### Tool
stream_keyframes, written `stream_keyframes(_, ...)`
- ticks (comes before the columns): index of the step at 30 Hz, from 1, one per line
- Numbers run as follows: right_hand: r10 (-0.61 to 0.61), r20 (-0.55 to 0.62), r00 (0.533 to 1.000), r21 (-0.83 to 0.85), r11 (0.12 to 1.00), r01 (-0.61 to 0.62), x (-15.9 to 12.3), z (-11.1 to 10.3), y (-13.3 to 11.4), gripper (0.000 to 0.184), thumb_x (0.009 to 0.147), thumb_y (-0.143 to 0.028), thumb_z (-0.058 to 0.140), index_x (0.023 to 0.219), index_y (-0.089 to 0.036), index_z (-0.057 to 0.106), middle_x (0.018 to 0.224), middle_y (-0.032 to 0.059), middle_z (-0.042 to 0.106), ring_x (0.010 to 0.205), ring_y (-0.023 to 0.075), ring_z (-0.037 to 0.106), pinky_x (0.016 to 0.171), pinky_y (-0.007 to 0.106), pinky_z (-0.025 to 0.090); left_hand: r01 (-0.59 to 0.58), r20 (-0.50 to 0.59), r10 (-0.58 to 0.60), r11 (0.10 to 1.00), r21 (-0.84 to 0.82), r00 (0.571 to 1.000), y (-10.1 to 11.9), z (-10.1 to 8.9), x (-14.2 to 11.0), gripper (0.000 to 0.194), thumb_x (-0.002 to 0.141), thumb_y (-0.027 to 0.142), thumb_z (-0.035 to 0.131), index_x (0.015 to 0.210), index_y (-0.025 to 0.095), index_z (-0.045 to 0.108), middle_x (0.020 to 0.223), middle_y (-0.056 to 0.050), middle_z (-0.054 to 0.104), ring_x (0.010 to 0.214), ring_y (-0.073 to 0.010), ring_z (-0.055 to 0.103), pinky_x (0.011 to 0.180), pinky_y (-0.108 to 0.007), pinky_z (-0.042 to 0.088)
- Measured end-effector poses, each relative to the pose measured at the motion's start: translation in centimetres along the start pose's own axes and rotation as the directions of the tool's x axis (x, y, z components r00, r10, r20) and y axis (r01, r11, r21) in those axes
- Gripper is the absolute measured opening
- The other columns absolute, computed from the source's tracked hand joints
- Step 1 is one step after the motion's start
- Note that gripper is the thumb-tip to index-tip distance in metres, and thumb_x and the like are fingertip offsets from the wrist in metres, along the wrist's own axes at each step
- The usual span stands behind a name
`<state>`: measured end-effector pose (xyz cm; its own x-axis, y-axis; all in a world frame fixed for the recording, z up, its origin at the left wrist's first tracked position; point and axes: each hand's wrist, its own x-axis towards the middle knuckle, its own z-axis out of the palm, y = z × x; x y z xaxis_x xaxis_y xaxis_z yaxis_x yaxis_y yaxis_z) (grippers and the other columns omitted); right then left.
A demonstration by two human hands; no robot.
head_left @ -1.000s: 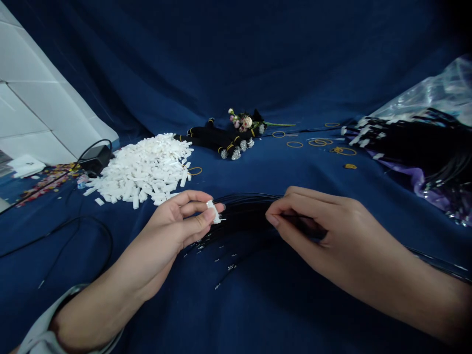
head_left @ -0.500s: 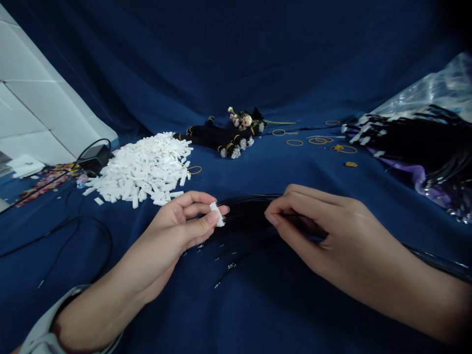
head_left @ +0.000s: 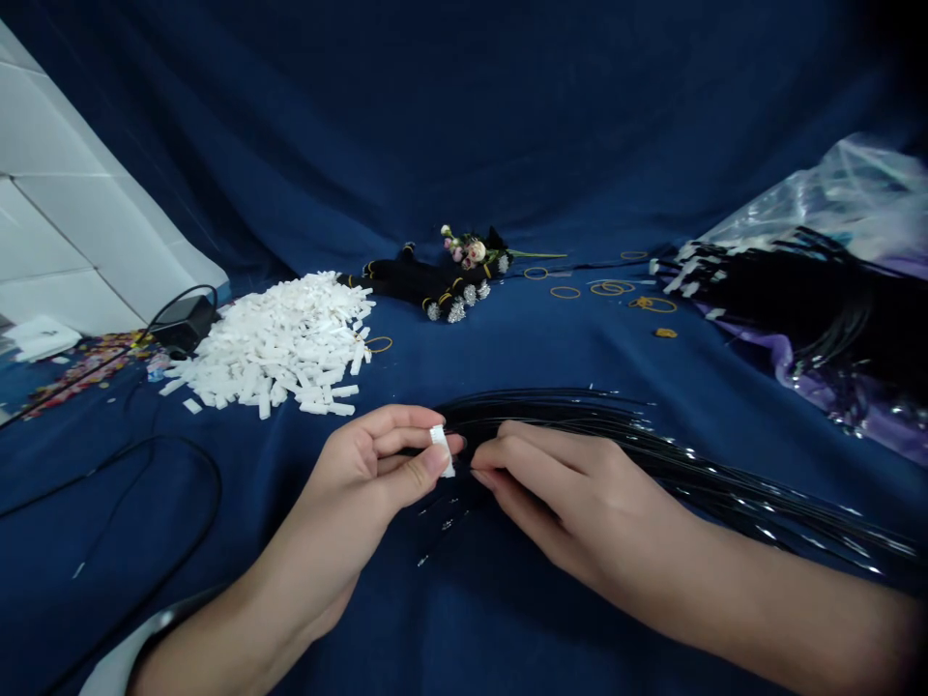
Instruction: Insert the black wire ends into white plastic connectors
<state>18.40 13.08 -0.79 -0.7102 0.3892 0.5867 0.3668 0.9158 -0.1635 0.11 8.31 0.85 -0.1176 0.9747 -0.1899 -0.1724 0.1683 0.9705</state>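
Observation:
Between the thumb and fingers of my left hand (head_left: 381,464) a small white plastic connector housing (head_left: 441,451) is pinched upright. My right hand (head_left: 572,483) is closed in a pinch just to its right, on what looks like a thin black wire whose tip is barely visible. A loose bundle of black wires (head_left: 674,459) with shiny metal ends runs behind both hands and off to the right, under the right forearm. Several metal-tipped wire ends (head_left: 446,525) lie on the blue cloth below the housing.
A heap of white connector housings (head_left: 282,338) lies at left, near a black adapter (head_left: 185,324) and a black cable (head_left: 214,474). Banded black wire bundles (head_left: 413,280), artificial flowers (head_left: 475,251) and rubber bands (head_left: 613,288) lie behind. More wires with white connectors (head_left: 797,290) are at right.
My right hand has moved left and down, close to the housing. My left hand has shifted slightly right and down with the housing. More of the wire bundle shows behind the right hand.

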Motion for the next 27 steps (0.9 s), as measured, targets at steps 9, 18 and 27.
stream_keyframes(9, -0.013, -0.046, 0.999, 0.007, 1.0, 0.013, -0.1, 0.6, -0.5, 0.025, 0.097, -0.011, 0.039, 0.078, -0.013, 0.056, 0.069, -0.0001, 0.051, 0.056, 0.0064, 0.043, 0.052, 0.02, 0.037, -0.05, 0.006, 0.05, 0.999, 0.001, 0.999, 0.4, 0.4, -0.4, 0.009, 0.079, 0.019, 0.079, 0.085, 0.02, 0.073, 0.077, 0.001, 0.078, 0.087, -0.0111, 0.073, 0.071, -0.012, 0.052)
stream_keyframes(18, 0.142, 0.194, 0.971, -0.035, 0.99, -0.138, 0.7, -3.1, 1.5, 0.017, 0.095, -0.02, 0.05, 0.085, -0.017, 0.063, 0.071, -0.0015, 0.064, 0.059, 0.0099, 0.06, 0.055, 0.023, 0.041, -0.388, -0.051, 0.386, 0.921, -0.037, 0.921, 2.2, -0.8, -0.4, 0.014, 0.074, 0.012, 0.081, 0.078, 0.023, 0.072, 0.075, 0.002, 0.076, 0.084, -0.0132, 0.074, 0.076, -0.017, 0.055)
stream_keyframes(27, 0.128, 0.163, 0.978, -0.135, 0.985, -0.107, 3.5, -9.7, 2.9, 0.032, 0.099, -0.045, 0.044, 0.101, -0.024, 0.069, 0.079, -0.0033, 0.071, 0.062, 0.0088, 0.064, 0.056, 0.021, 0.048, -0.6, -0.06, 0.597, 0.795, -0.084, 0.8, 4.7, -2.2, 0.0, 0.019, 0.078, 0.01, 0.075, 0.07, 0.025, 0.065, 0.085, 0.004, 0.07, 0.098, -0.0145, 0.067, 0.084, -0.023, 0.058)
